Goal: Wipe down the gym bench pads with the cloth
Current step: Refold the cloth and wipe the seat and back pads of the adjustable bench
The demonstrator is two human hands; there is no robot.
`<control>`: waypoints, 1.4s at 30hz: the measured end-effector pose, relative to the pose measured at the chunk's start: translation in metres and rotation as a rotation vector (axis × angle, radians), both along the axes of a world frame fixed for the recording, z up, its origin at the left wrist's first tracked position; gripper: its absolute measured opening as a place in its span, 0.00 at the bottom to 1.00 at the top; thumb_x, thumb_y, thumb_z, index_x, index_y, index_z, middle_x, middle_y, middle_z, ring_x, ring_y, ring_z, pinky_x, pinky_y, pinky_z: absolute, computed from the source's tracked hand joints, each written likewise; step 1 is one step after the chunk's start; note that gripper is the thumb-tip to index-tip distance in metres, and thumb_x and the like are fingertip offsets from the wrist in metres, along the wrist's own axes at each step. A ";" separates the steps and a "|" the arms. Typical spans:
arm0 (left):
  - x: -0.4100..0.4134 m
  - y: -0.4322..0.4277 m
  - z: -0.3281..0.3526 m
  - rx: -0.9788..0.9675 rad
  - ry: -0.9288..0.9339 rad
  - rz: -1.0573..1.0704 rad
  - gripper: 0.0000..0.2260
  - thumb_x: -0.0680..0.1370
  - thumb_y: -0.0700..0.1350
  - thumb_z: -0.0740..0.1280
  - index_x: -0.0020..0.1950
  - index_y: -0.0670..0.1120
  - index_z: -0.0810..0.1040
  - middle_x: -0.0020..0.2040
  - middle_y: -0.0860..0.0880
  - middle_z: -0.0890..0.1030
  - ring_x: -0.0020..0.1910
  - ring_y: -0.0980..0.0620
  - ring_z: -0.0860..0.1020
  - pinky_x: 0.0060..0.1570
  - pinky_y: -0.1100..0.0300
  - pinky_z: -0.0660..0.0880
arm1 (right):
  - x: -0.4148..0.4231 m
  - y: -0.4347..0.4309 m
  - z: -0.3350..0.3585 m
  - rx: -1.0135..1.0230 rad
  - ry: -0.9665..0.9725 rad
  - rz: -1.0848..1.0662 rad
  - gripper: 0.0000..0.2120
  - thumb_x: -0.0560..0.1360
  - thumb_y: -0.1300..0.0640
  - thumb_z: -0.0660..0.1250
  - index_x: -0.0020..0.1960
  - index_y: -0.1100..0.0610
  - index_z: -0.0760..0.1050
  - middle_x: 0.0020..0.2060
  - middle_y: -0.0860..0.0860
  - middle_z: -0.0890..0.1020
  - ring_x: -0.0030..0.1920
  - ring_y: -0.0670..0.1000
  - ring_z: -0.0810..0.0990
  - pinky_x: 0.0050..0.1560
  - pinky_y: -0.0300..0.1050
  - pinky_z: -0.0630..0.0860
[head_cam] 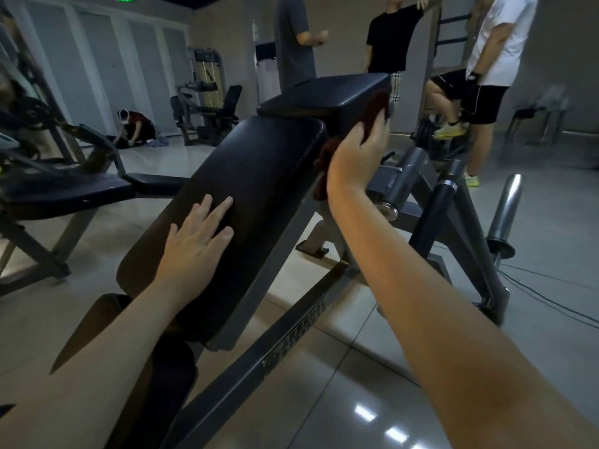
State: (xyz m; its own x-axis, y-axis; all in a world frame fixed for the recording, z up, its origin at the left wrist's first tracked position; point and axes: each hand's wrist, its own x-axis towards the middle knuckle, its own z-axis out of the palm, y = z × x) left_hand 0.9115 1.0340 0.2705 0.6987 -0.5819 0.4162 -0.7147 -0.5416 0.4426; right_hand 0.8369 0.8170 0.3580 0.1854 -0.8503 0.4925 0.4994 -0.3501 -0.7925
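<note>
Grey glossy tiles make up the floor (356, 384), which catches a few bright light reflections near the right. Across the middle stands the gym bench, its grey steel frame (291, 322) running from near left to far right. A long black pad (259, 176) is mounted on it, sloping upward away from the camera. Just beyond that pad's far end sits a smaller black upper pad (327, 92), set higher and a little to the right.

At the left is a second bench (64, 196) with a dark seat. Three people stand at the far side behind the upper pad, one in grey (293, 40), one in black (387, 40), one in white (499, 40). A fourth person (137, 124) crouches on the floor at the far left, near a weight machine (207, 92).

The left hand (194, 244) lies flat on the long pad, palm down, fingers straight and slightly spread, holding nothing. The right hand (359, 147) is at the right edge of the bench where the two pads meet, its fingers curled round a dark red cloth (377, 102). This cloth is pressed against the right side of the upper pad, and part of it hangs below the wrist beside the long pad. A chrome weight peg (509, 205) rises from the frame at the right.
</note>
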 end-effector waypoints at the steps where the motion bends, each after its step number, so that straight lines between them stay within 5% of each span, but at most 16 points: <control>1: -0.001 0.000 0.000 -0.015 0.008 -0.004 0.26 0.73 0.64 0.42 0.73 0.69 0.50 0.81 0.55 0.48 0.78 0.57 0.43 0.75 0.46 0.39 | 0.001 0.004 -0.007 -0.028 0.024 0.050 0.23 0.81 0.58 0.56 0.76 0.56 0.61 0.72 0.56 0.67 0.71 0.54 0.67 0.71 0.56 0.66; 5: -0.002 0.001 0.000 -0.013 0.004 -0.018 0.26 0.73 0.66 0.42 0.72 0.70 0.48 0.81 0.56 0.47 0.77 0.59 0.42 0.75 0.48 0.39 | 0.006 0.033 -0.053 -0.092 0.144 0.201 0.15 0.80 0.53 0.61 0.65 0.52 0.66 0.60 0.51 0.75 0.59 0.49 0.75 0.61 0.49 0.73; 9: -0.003 0.001 0.001 -0.029 -0.006 -0.030 0.21 0.81 0.60 0.48 0.73 0.68 0.49 0.81 0.56 0.47 0.77 0.60 0.42 0.74 0.52 0.37 | 0.021 0.027 -0.046 -0.095 0.076 0.137 0.12 0.80 0.51 0.58 0.62 0.51 0.65 0.75 0.54 0.62 0.73 0.54 0.64 0.72 0.56 0.65; 12: -0.004 0.002 0.001 -0.038 0.002 -0.036 0.25 0.76 0.62 0.45 0.74 0.68 0.50 0.81 0.57 0.47 0.75 0.62 0.42 0.73 0.54 0.36 | 0.029 0.011 -0.022 -0.024 0.070 0.051 0.14 0.81 0.51 0.54 0.65 0.50 0.66 0.70 0.56 0.70 0.68 0.56 0.71 0.69 0.58 0.68; 14: -0.003 0.001 0.001 -0.031 -0.003 -0.040 0.25 0.76 0.63 0.45 0.74 0.68 0.50 0.81 0.57 0.47 0.75 0.62 0.41 0.73 0.53 0.37 | 0.030 0.005 -0.013 -0.053 0.124 0.026 0.16 0.83 0.54 0.52 0.69 0.52 0.69 0.74 0.55 0.65 0.73 0.55 0.65 0.74 0.54 0.61; 21: -0.006 0.002 0.000 -0.010 -0.011 -0.036 0.25 0.77 0.61 0.44 0.75 0.68 0.48 0.81 0.56 0.45 0.76 0.61 0.41 0.75 0.49 0.37 | -0.001 0.101 -0.097 -0.199 0.117 0.140 0.27 0.83 0.62 0.52 0.78 0.47 0.51 0.78 0.41 0.50 0.77 0.38 0.47 0.77 0.44 0.49; 27: -0.006 0.003 0.002 -0.024 -0.003 -0.022 0.21 0.85 0.54 0.50 0.77 0.66 0.51 0.81 0.56 0.46 0.79 0.58 0.42 0.75 0.50 0.37 | -0.019 0.158 -0.165 -0.361 0.167 0.274 0.30 0.82 0.60 0.52 0.77 0.43 0.43 0.77 0.35 0.39 0.77 0.40 0.41 0.78 0.47 0.47; 31: -0.004 0.004 0.001 -0.011 0.007 -0.034 0.22 0.83 0.59 0.49 0.77 0.66 0.50 0.81 0.56 0.46 0.78 0.59 0.42 0.75 0.51 0.37 | 0.000 0.101 -0.107 -0.242 0.144 0.155 0.30 0.82 0.64 0.53 0.77 0.45 0.46 0.78 0.42 0.43 0.77 0.41 0.43 0.76 0.41 0.46; 36: -0.004 0.002 0.002 -0.003 -0.015 -0.020 0.21 0.83 0.58 0.48 0.77 0.66 0.50 0.81 0.56 0.46 0.78 0.59 0.42 0.74 0.52 0.37 | 0.025 0.010 -0.020 -0.057 0.171 0.049 0.26 0.82 0.65 0.52 0.79 0.56 0.54 0.79 0.51 0.51 0.78 0.52 0.50 0.78 0.53 0.50; 42: -0.012 0.003 0.002 -0.035 0.014 -0.011 0.21 0.85 0.56 0.50 0.77 0.65 0.51 0.81 0.56 0.47 0.79 0.58 0.43 0.73 0.55 0.36 | -0.004 0.095 -0.097 -0.198 0.134 0.171 0.30 0.81 0.67 0.52 0.79 0.50 0.50 0.79 0.44 0.50 0.78 0.42 0.48 0.78 0.48 0.50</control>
State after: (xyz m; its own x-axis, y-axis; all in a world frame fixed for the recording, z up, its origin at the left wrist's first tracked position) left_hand 0.8998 1.0370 0.2720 0.6983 -0.5749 0.4265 -0.7140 -0.5174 0.4716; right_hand 0.8331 0.9115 0.2608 0.3925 -0.6906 0.6075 0.4601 -0.4245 -0.7798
